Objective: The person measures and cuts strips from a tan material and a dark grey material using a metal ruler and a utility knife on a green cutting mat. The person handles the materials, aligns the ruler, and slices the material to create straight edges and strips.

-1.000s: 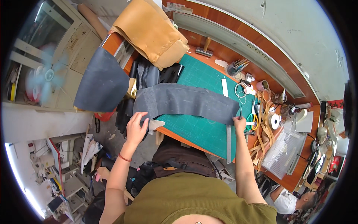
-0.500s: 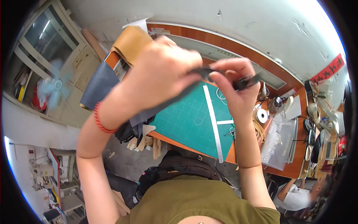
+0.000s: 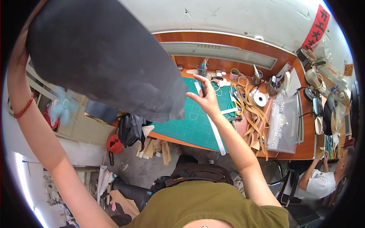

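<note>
A large sheet of black leather-like material [image 3: 102, 57] hangs across the upper left, raised above the table. My left hand [image 3: 19, 57] grips its far left edge, the fingers mostly hidden at the picture's rim. Close to the sheet's lower right edge, my right hand [image 3: 207, 98] is over the green cutting mat [image 3: 178, 131], thumb and forefinger apart. A small dark object [image 3: 204, 89] sits in its curled fingers; its kind is unclear. Below that hand, a white T-shaped ruler [image 3: 217, 138] lies on the mat.
Scissors with green and yellow handles [image 3: 238, 107], tan leather strips [image 3: 251, 123], a white spool [image 3: 260, 99] and a clear patterned bag [image 3: 283, 125] lie on the right. A black bag [image 3: 131, 131] hangs at the table's left. A person in white [image 3: 318, 180] sits far right.
Both hands were together over the mat with dark material between them. My left hand has swung far left and up with the black sheet, now spread wide; my right hand has moved left and lower.
</note>
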The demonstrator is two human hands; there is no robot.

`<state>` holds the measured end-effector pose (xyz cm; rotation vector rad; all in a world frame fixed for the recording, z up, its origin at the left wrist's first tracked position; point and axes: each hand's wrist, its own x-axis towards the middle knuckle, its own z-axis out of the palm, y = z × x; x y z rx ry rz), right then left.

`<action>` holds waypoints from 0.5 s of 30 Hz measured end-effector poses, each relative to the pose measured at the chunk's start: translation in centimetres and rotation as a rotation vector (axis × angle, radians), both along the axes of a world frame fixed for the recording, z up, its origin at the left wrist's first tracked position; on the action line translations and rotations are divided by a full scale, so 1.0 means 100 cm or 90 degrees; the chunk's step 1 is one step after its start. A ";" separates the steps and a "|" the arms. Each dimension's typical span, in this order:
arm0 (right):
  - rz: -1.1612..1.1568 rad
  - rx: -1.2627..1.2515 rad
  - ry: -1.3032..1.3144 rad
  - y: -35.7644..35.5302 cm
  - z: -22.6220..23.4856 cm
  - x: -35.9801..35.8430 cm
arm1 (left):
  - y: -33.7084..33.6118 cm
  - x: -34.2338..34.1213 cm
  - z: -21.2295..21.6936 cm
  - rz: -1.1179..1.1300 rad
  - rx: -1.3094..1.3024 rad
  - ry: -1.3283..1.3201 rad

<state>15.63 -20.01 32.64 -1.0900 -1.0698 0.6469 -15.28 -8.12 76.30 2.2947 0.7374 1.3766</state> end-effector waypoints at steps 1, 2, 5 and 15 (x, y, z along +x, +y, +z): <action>0.024 -0.007 0.001 -0.003 0.006 0.007 | -0.002 -0.001 0.000 -0.008 0.001 0.007; 0.105 0.026 0.046 -0.003 0.008 0.010 | -0.004 0.000 -0.001 -0.016 0.002 0.014; 0.386 0.044 0.025 -0.011 -0.020 0.006 | -0.005 0.005 -0.012 -0.039 0.000 0.032; 0.216 -0.492 0.205 -0.182 -0.200 -0.029 | 0.119 0.039 -0.276 0.072 -0.088 0.240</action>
